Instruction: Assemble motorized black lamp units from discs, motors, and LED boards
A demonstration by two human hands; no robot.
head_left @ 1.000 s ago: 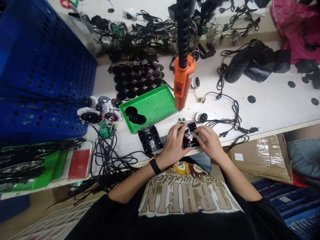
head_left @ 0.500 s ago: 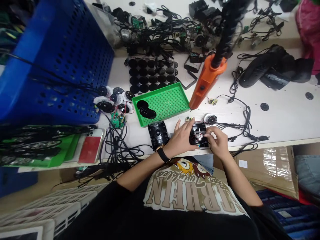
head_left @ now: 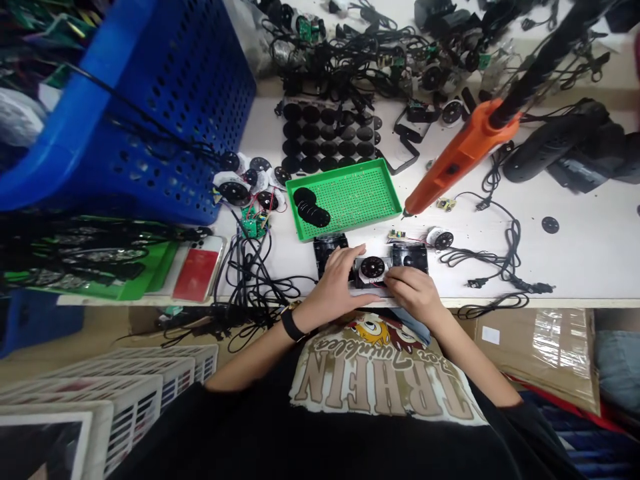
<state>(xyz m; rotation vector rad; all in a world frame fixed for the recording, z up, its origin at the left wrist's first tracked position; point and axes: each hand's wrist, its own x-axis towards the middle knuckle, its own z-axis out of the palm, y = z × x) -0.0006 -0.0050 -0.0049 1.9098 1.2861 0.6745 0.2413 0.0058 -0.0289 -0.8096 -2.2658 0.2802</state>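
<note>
In front of me a white round part with a black slotted disc (head_left: 373, 267) sits in a dark housing, face up near the table's front edge. My left hand (head_left: 336, 285) grips this housing from the left, fingers above and thumb below. My right hand (head_left: 414, 292) is at its right side with the fingertips pinched together; whatever lies between them is hidden. A glossy black curved shell (head_left: 411, 257) lies just beyond the right hand. Another black shell (head_left: 327, 245) is partly covered by my left hand.
A green perforated tray (head_left: 363, 212) holds several black discs. An orange electric screwdriver (head_left: 453, 163) hangs tip-down beside it. The blue basket (head_left: 185, 100), loose round parts and cables are at left. A small circuit board (head_left: 397, 234), wired part (head_left: 440, 238) and power cords lie to the right.
Both hands have moved left from the right black shell to the part with the slotted disc, which is now uncovered between them. The camera view has shifted slightly.
</note>
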